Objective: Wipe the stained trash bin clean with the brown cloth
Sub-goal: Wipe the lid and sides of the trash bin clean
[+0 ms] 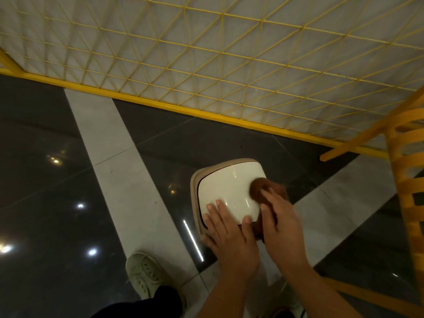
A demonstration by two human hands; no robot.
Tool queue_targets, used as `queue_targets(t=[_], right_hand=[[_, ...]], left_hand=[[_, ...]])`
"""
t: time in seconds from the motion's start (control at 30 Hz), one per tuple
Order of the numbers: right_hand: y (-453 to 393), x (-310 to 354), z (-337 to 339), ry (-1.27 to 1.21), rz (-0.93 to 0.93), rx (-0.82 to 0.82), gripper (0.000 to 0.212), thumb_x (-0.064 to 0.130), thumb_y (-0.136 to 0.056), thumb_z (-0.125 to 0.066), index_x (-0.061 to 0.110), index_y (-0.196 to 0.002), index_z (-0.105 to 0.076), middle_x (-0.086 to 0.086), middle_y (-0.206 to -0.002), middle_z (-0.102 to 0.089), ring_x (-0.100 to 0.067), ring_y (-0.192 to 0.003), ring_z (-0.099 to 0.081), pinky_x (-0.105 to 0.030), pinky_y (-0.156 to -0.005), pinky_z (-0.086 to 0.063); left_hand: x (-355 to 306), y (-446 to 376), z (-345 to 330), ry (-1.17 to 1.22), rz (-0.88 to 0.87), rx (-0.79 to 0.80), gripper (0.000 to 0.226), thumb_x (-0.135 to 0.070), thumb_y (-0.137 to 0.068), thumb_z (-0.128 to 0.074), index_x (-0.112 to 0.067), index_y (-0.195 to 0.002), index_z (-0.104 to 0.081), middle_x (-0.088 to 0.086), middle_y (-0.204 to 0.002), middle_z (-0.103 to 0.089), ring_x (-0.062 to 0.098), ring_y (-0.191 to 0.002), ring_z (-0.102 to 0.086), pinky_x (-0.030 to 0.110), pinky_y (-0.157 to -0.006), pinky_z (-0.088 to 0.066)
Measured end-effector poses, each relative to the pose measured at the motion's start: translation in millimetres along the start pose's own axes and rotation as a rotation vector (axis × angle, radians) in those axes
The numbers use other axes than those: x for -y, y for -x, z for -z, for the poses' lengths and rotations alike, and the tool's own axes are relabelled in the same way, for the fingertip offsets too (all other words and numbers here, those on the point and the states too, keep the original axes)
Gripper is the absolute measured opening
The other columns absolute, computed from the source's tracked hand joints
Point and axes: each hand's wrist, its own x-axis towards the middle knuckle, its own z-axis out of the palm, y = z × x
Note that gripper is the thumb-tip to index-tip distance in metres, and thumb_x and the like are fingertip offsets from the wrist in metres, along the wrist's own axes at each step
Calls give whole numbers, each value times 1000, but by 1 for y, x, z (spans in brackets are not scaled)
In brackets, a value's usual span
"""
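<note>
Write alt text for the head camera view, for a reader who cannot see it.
Seen from above, a person's right hand rubs a brown cloth on the cream lid of a trash bin while the left hand rests flat on the lid's near edge. The bin stands on a dark tiled floor beside a yellow wire fence.

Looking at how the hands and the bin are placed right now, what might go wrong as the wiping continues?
The left hand steadies only the near edge of the trash bin, so hard strokes might slide it on the glossy floor. The brown cloth, held by the right hand, sits at the lid's right edge and may miss the rest. The wooden chair stands close by.
</note>
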Motion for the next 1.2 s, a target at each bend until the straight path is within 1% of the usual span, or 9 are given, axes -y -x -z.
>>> queue_targets(t=[0.1, 0.17, 0.37, 0.43, 0.57, 0.7, 0.87, 1.03, 1.2], right_hand=[[-25, 25, -6, 278, 418, 181, 32, 32, -96, -42, 29, -121, -62, 7, -129, -60, -13, -127, -44, -38, -108, -28], [-56, 39, -14, 437, 495, 261, 31, 33, -96, -45, 36, -123, -59, 11, -135, -54, -13, -131, -39, -36, -109, -23], [-129, 31, -10, 342, 156, 315, 32, 40, -99, -39, 33, -127, -53, 4, -120, -62, -14, -101, -55, -34, -88, -44], [-132, 19, -4, 202, -85, 367, 36, 44, -100, -35, 31, -130, -49, 1, -117, -59, -9, -88, -50, -30, -79, -39], [-111, -13, 8, 170, -311, 373, 37, 42, -101, -32, 27, -132, -47, -3, -121, -57, -13, -90, -47, -31, -81, -37], [-83, -28, 16, 56, -304, 295, 33, 39, -100, -38, 32, -130, -51, 2, -120, -57, -11, -92, -47, -30, -82, -38], [-105, 4, 17, -149, -100, -55, 20, 41, -96, -47, 39, -116, -49, 14, -107, -54, 1, -85, -49, -16, -65, -38], [-130, 23, 2, 110, 89, 332, 25, 41, -96, -47, 35, -118, -55, 16, -98, -53, -1, -87, -49, -22, -76, -38], [-112, -4, 5, 39, -154, 359, 33, 52, -94, -42, 36, -122, -50, 14, -95, -55, -3, -82, -50, -26, -72, -42]], left_hand=[[3, -1, 1, -91, 3, 3, 83, -58, -95, -25, -27, -132, 42, -2, -148, 38, 18, -134, 35, 44, -109, 19], [3, -1, 4, -46, -6, 20, 76, -59, -94, -17, -27, -133, 39, -3, -148, 37, 16, -134, 34, 45, -109, 20], [10, -4, 13, 27, -83, 0, 78, -72, -80, -4, -35, -128, 45, -13, -138, 48, 8, -130, 42, 36, -103, 32], [10, 0, 14, 113, 54, 21, 89, -78, -76, -15, -37, -130, 43, -10, -145, 43, 12, -137, 33, 41, -106, 26], [-4, 18, 16, 574, 456, -28, 109, -67, -73, -58, -28, -148, 11, -1, -158, -1, 26, -145, -9, 53, -116, -8], [-4, 11, 24, 736, 337, -91, 97, -43, -81, -68, -26, -150, -1, 0, -156, -13, 25, -142, -20, 52, -112, -27], [11, -13, 37, 633, 187, 34, 93, -43, -90, -56, -20, -150, 11, -3, -159, 10, 18, -146, -1, 34, -115, -11], [11, -12, 43, 806, 443, -53, 114, -40, -70, -80, -22, -151, -2, 2, -158, 0, 26, -143, -15, 40, -111, -25], [7, -7, 38, 1013, 568, -46, 74, -38, -72, -78, -21, -135, -43, 5, -132, -53, 27, -116, -54, 50, -96, -48]])
